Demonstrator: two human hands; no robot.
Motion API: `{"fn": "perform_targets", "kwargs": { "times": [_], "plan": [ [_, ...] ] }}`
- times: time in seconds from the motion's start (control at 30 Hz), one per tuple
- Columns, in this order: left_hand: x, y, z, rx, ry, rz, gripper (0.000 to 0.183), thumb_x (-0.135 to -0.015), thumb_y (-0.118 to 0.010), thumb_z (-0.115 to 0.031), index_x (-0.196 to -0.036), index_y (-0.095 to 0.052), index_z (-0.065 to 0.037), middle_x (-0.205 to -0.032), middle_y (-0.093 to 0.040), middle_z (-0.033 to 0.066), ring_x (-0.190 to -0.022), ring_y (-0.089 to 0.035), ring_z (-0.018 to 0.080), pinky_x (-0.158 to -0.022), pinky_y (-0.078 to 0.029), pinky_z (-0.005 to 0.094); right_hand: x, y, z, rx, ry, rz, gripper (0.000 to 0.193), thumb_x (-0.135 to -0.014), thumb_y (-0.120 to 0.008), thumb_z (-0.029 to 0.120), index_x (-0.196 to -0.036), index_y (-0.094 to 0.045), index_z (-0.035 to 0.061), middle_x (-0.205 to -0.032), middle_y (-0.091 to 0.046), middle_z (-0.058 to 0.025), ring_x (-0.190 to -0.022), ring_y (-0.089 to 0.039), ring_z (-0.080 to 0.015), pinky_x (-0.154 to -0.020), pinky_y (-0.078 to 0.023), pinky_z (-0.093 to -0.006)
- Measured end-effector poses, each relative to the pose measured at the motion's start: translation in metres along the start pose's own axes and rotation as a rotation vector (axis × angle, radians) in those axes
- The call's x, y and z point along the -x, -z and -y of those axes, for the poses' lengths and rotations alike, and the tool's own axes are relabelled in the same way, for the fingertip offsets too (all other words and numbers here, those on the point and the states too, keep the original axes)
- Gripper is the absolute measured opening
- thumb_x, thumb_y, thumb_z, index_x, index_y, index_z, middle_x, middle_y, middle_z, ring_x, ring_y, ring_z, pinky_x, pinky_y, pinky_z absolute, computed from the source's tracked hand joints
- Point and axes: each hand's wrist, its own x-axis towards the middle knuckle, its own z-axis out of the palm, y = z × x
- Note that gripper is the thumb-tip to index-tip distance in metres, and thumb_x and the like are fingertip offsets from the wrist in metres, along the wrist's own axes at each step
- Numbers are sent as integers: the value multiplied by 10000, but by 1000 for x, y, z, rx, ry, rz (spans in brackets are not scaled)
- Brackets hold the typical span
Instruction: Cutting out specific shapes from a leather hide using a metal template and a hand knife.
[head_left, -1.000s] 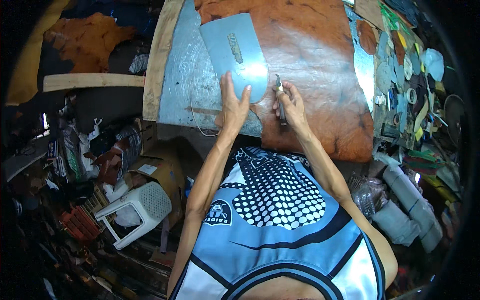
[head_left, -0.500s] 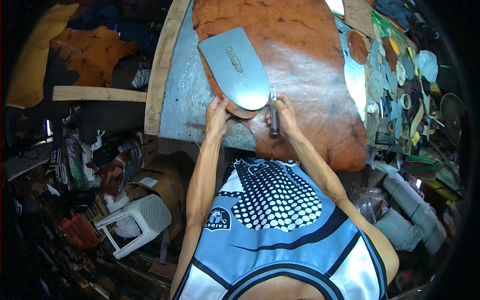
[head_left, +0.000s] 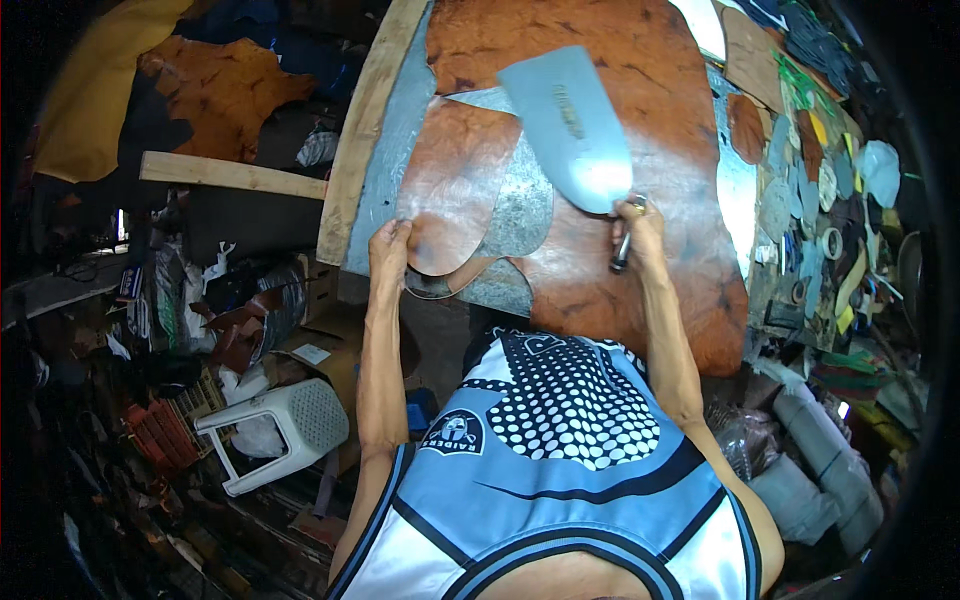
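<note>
On the workbench lies a large brown mottled leather hide [head_left: 680,150]. My left hand [head_left: 390,245] pinches the near left edge of a cut, rounded leather piece [head_left: 455,185]. That piece sits shifted left of a matching opening in the hide, where the grey bench top [head_left: 527,190] shows. My right hand [head_left: 642,232] grips a slim cutting knife [head_left: 621,252] with a dark handle; its blade is hard to make out. The same fingers touch the rounded end of a blue-grey, tongue-shaped template [head_left: 570,125], which is slightly blurred and appears held in them too.
A wooden beam [head_left: 372,130] edges the bench on the left. To the right are many loose sole-shaped pieces and a tape roll [head_left: 831,243]. A white plastic stool [head_left: 310,415] lies tipped at lower left, beside a cardboard box. Wrapped rolls [head_left: 830,450] stand at lower right.
The template has moved right with my right hand, off the cut leather piece. My left hand has drawn that piece left, uncovering bench top through the opening in the hide.
</note>
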Motion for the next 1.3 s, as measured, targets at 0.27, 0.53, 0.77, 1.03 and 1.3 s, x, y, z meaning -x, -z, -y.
{"fn": "perform_targets", "kwargs": {
  "times": [0.27, 0.53, 0.77, 1.03, 1.3],
  "plan": [
    [7, 3, -14, -571, -374, -220, 376, -983, -515, -319, -867, -634, 19, -696, -584, 103, -638, -482, 141, -600, -415, 342, -11, 13, 5, -43, -59, -43, 118, -891, -594, 89, -967, -528, 26, -775, -599, -67, -468, -511, -103, -375, -432, -250],
    [25, 56, 2, -549, -137, -137, 394, -977, -535, -350, -873, -647, 13, -659, -550, 26, -631, -479, 107, -591, -418, 303, 1, 2, 19, 82, 17, -43, 210, -929, -573, 145, -1102, -519, 38, -697, -562, -50, -426, -471, -86, -365, -412, -237],
    [-34, 42, -16, -753, -162, -14, 496, -903, -635, -443, -928, -666, 52, -677, -598, 48, -619, -538, 133, -568, -436, 334, 17, -39, 47, 765, 479, -107, 383, -954, -570, 259, -1224, -542, -11, -1023, -675, -270, -923, -688, -354, -755, -535, -435],
    [-83, -29, -37, -876, -208, -16, 591, -900, -564, -494, -975, -666, 84, -956, -635, 335, -946, -622, 472, -832, -487, 496, -115, -237, 79, 1163, 221, 451, 466, -891, -611, 391, -1099, -653, -23, -994, -662, -286, -964, -642, -425, -860, -501, -467],
    [-64, -29, -49, -608, -93, 75, 575, -950, -487, -481, -884, -638, 70, -833, -608, 326, -778, -611, 442, -741, -464, 465, -157, -286, 40, 1388, 434, 280, 506, -921, -531, 500, -1054, -694, 40, -1047, -678, -227, -1002, -643, -386, -853, -512, -450]
  ]
}}
